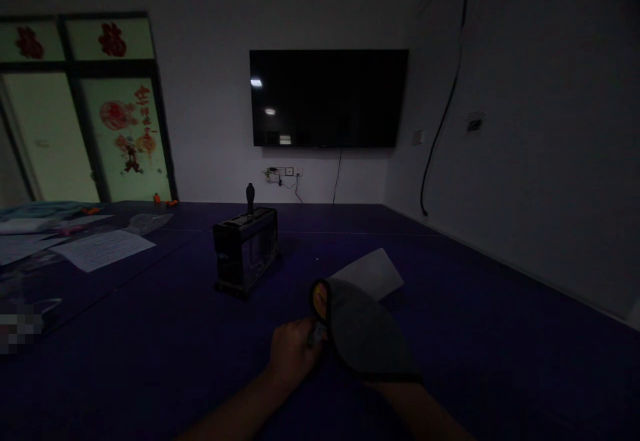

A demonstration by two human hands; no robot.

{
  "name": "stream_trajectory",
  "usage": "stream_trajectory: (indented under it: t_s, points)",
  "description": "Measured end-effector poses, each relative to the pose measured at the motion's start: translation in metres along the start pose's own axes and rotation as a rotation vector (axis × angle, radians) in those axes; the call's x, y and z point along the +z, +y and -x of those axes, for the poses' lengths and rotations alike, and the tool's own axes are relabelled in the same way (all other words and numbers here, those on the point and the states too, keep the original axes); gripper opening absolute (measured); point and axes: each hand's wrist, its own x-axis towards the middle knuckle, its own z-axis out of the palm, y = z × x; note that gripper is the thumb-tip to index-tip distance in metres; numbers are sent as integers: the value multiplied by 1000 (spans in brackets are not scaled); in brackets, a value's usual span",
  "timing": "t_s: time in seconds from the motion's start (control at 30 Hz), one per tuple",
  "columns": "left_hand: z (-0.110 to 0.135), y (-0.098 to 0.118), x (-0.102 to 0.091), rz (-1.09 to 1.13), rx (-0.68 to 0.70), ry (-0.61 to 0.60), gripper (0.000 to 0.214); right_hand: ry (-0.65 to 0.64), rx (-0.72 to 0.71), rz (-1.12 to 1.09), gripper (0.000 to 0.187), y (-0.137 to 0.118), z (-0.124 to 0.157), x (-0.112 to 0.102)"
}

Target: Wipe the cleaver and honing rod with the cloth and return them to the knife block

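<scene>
My left hand (295, 349) is closed, its fingers curled around a small bluish-grey thing (318, 334) that is too dim to name. Right beside it, a grey cloth cover with black edging (370, 328) lies over my right hand (321, 298). Only a bit of that hand shows through the cover's round front opening, with something yellowish-orange there; most of its fingers are hidden. A white sheet of paper (375, 273) lies on the table just beyond the cover.
On the dark blue table (165, 361) stands a black toaster-like box (247, 251) with a dark bottle-shaped object (251, 198) at its top. Printed papers (105, 249) and clear plastic bags (147, 222) lie at the left. A white wall (540, 194) borders the right.
</scene>
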Motion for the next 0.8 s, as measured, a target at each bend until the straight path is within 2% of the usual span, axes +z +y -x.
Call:
stream_trajectory:
  t_s: [0.2,0.43,0.6,0.8]
  points:
    - [-1,1,-2,82,-107,52,13,-9,-80,-5,46,4,6,2]
    - [-3,1,-5,242,-204,120,15,-80,-66,-27,54,6,7,3]
    - [-3,-2,-4,235,-180,116,16,-33,-88,-16,58,10,10,9]
    - [-2,-2,-4,129,-77,68,15,12,-49,16,51,9,10,8]
